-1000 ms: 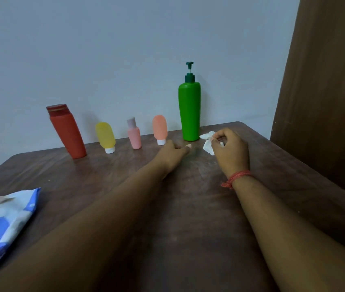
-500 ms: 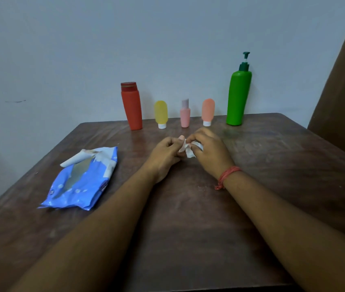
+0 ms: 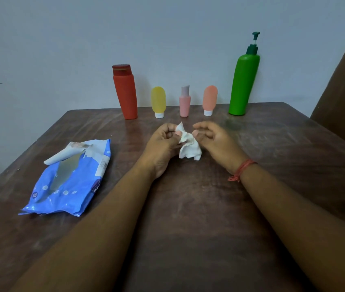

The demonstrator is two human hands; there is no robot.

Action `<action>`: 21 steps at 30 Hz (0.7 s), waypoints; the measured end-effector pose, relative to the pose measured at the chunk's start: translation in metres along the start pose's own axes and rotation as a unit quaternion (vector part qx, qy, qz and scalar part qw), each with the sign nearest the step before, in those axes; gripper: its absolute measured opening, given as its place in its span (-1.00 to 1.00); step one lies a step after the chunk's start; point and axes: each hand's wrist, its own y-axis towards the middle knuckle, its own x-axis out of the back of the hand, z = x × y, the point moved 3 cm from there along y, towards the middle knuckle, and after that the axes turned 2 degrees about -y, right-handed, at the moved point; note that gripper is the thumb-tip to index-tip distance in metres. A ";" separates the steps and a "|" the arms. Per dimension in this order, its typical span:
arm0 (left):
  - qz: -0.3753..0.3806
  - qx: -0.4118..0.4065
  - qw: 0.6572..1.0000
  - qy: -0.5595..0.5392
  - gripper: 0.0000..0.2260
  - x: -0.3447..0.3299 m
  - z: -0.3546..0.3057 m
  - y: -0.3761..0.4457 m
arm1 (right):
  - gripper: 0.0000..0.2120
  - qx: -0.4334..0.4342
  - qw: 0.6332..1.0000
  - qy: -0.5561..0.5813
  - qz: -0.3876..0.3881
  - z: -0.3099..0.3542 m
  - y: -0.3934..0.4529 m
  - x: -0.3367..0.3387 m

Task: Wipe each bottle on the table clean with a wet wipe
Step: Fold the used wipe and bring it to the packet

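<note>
Since half a second ago the hands have drawn slightly apart, left hand and right hand each pinching the wet wipe between them. The bottles stand upright in a row straight ahead at the worktop's far edge, the pink bottle nearest both.

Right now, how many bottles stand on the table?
5, in a row along the wall: red bottle, yellow bottle, pink bottle, orange bottle, green pump bottle. None seems hidden.

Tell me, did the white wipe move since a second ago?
Yes. The wipe was beside the green pump bottle; now both hands hold it nearer the person, before the small pink bottle.
</note>
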 end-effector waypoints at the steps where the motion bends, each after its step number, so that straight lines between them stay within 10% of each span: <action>1: -0.005 0.005 1.000 -0.015 -0.95 0.001 0.002 0.002 | -0.73 0.003 1.000 0.002 0.004 0.000 0.004 0.000; 13: -0.148 0.099 0.969 -0.173 -0.83 0.012 0.007 0.029 | -0.87 -0.032 0.987 -0.017 0.157 0.005 0.078 -0.020; 17: -0.176 0.190 0.933 -0.250 -0.82 0.013 -0.003 0.019 | -0.77 -0.194 0.969 0.073 0.132 0.002 0.067 -0.026; 21: -0.207 0.283 0.909 -0.226 -0.85 0.002 -0.033 -0.001 | -0.88 -0.427 0.868 0.221 0.122 0.030 0.036 -0.020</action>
